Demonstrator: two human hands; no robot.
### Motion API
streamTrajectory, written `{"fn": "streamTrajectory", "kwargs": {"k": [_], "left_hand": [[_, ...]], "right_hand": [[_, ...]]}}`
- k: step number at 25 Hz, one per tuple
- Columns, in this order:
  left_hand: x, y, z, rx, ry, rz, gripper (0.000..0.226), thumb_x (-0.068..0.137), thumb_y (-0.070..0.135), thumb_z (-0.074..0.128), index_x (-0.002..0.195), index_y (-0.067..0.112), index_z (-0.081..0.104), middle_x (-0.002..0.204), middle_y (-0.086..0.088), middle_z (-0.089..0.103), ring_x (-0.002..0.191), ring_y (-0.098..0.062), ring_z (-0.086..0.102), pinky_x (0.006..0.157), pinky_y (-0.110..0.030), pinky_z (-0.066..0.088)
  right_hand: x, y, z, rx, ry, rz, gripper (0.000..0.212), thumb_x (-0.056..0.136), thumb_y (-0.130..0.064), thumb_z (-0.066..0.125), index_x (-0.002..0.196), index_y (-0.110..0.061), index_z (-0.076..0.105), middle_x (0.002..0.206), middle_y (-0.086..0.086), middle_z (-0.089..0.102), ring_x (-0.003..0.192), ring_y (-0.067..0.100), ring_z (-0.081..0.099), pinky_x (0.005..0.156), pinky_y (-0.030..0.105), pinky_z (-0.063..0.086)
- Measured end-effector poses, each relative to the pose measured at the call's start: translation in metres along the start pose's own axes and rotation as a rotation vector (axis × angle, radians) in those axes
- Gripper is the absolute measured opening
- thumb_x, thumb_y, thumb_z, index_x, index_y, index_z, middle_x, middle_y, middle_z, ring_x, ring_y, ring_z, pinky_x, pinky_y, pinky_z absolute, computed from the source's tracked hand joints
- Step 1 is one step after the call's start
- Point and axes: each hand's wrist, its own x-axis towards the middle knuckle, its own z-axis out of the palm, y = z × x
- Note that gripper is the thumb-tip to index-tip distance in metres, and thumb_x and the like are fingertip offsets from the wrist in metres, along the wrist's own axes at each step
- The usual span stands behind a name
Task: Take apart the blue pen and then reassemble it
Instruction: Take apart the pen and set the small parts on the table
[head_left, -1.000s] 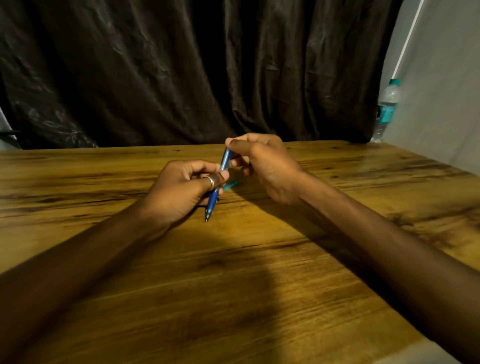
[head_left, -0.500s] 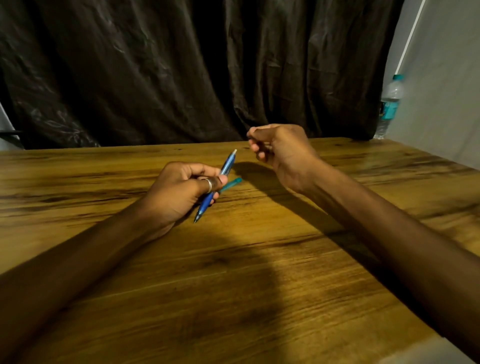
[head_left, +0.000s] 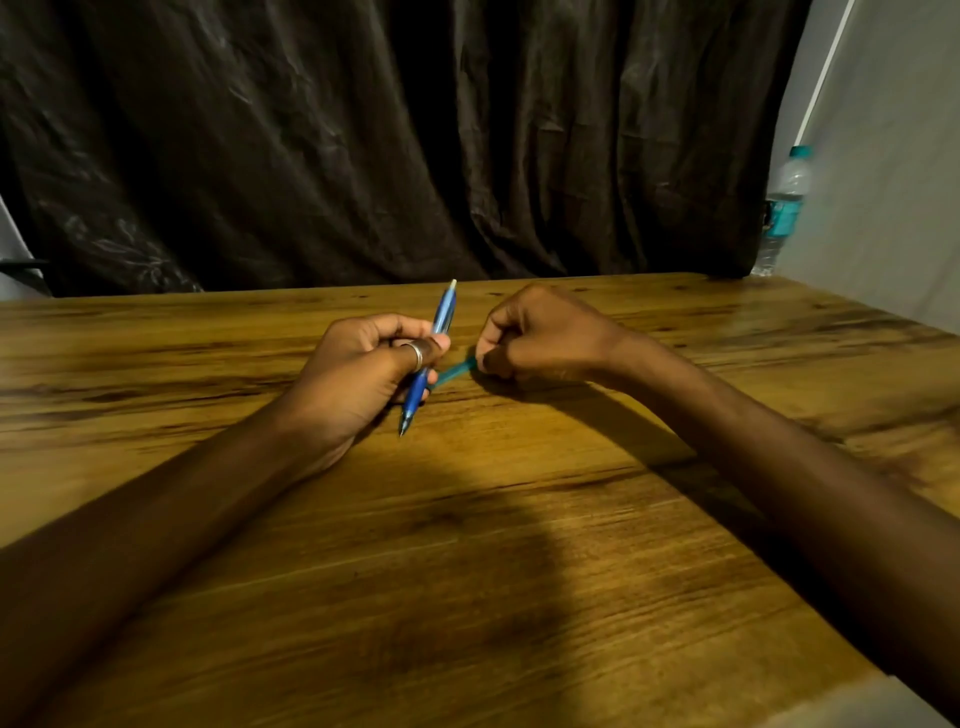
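At the frame's centre, over the table (head_left: 467, 571), the left hand (head_left: 363, 374) grips the pen (head_left: 428, 358) at mid-barrel, tip slanting down toward the wood and the pale back end pointing up. Just right of it, the right hand (head_left: 540, 335) curls knuckles-up, fingertips pinched on a teal piece (head_left: 454, 370) lying on the table. This looks like the reassembly stage, or the close of disassembly; I cannot tell which. If the teal piece is a pen part, the next move calls for lifting it and lining it up with the barrel. Both forearms stretch in from the lower corners.
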Motion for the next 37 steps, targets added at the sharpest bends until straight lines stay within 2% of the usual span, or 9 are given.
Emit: {"fn": "streamTrajectory", "kwargs": {"k": [5, 11, 13, 15, 17, 19, 27, 30, 37], "left_hand": [[-0.001, 0.003, 0.003, -0.002, -0.02, -0.001, 0.012, 0.091, 0.01, 0.069, 0.102, 0.01, 0.075, 0.083, -0.006, 0.071, 0.069, -0.009, 0.066, 0.067, -0.028, 0.059], [-0.002, 0.005, 0.003, -0.026, -0.038, -0.007, 0.013, 0.091, 0.008, 0.069, 0.103, 0.008, 0.074, 0.085, -0.009, 0.07, 0.069, -0.01, 0.064, 0.062, -0.023, 0.058], [-0.001, 0.004, 0.001, -0.023, -0.054, -0.005, 0.014, 0.091, 0.009, 0.069, 0.104, 0.008, 0.074, 0.085, -0.009, 0.071, 0.07, -0.012, 0.064, 0.061, -0.023, 0.058], [0.0, 0.002, -0.001, -0.01, -0.078, 0.004, 0.016, 0.091, 0.011, 0.07, 0.106, 0.009, 0.075, 0.084, -0.008, 0.072, 0.07, -0.012, 0.064, 0.061, -0.023, 0.058], [0.001, 0.001, -0.002, -0.001, -0.082, 0.007, 0.018, 0.091, 0.012, 0.07, 0.108, 0.009, 0.075, 0.083, -0.006, 0.073, 0.069, -0.012, 0.063, 0.059, -0.021, 0.056], [0.002, 0.0, -0.003, 0.018, -0.075, 0.01, 0.018, 0.09, 0.013, 0.071, 0.108, 0.009, 0.076, 0.087, -0.007, 0.074, 0.071, -0.013, 0.063, 0.059, -0.022, 0.055], [0.003, -0.003, 0.0, 0.039, -0.088, 0.033, 0.013, 0.091, 0.014, 0.07, 0.102, 0.014, 0.077, 0.083, -0.003, 0.074, 0.071, -0.011, 0.064, 0.062, -0.024, 0.054], [0.001, 0.0, 0.0, 0.045, -0.095, 0.03, 0.017, 0.094, 0.025, 0.067, 0.106, 0.018, 0.076, 0.086, -0.003, 0.074, 0.071, -0.011, 0.065, 0.062, -0.024, 0.055], [0.0, -0.001, 0.001, 0.038, -0.103, 0.014, 0.019, 0.094, 0.026, 0.067, 0.106, 0.015, 0.078, 0.083, -0.004, 0.072, 0.063, -0.011, 0.059, 0.052, -0.019, 0.05]], "right_hand": [[0.001, 0.0, 0.003, -0.089, 0.004, 0.009, 0.007, 0.075, -0.015, 0.071, 0.076, -0.017, 0.078, 0.07, -0.002, 0.076, 0.057, -0.001, 0.062, 0.064, 0.025, 0.055], [0.004, 0.0, -0.002, -0.064, 0.029, 0.059, 0.007, 0.079, -0.02, 0.071, 0.079, -0.019, 0.078, 0.071, -0.005, 0.075, 0.062, -0.002, 0.063, 0.061, 0.02, 0.051], [0.009, 0.0, -0.003, 0.044, 0.221, 0.072, 0.011, 0.085, -0.019, 0.068, 0.079, -0.019, 0.077, 0.072, -0.007, 0.073, 0.066, 0.001, 0.065, 0.065, 0.021, 0.053], [0.01, -0.002, -0.006, 0.354, 0.316, 0.096, 0.012, 0.09, -0.014, 0.065, 0.087, -0.013, 0.077, 0.078, -0.001, 0.074, 0.073, 0.009, 0.068, 0.067, 0.022, 0.057], [0.007, -0.007, -0.008, 0.666, 0.241, 0.101, 0.013, 0.093, -0.008, 0.063, 0.099, -0.003, 0.074, 0.086, 0.009, 0.073, 0.078, 0.013, 0.067, 0.067, 0.021, 0.057], [0.004, -0.01, -0.009, 0.765, 0.163, 0.077, 0.015, 0.092, -0.005, 0.064, 0.103, 0.0, 0.073, 0.09, 0.014, 0.072, 0.08, 0.015, 0.067, 0.068, 0.022, 0.056], [0.003, -0.009, -0.009, 0.864, 0.158, 0.075, 0.017, 0.086, 0.006, 0.066, 0.102, 0.002, 0.071, 0.082, 0.009, 0.071, 0.073, 0.011, 0.069, 0.067, 0.019, 0.056], [0.002, -0.01, -0.006, 0.908, 0.12, 0.072, 0.018, 0.084, 0.009, 0.066, 0.099, 0.0, 0.071, 0.081, 0.01, 0.07, 0.072, 0.013, 0.069, 0.069, 0.02, 0.058], [0.001, -0.012, -0.001, 0.9, 0.066, 0.072, 0.017, 0.084, 0.011, 0.065, 0.092, -0.002, 0.071, 0.08, 0.011, 0.071, 0.071, 0.014, 0.071, 0.071, 0.022, 0.059]]}}
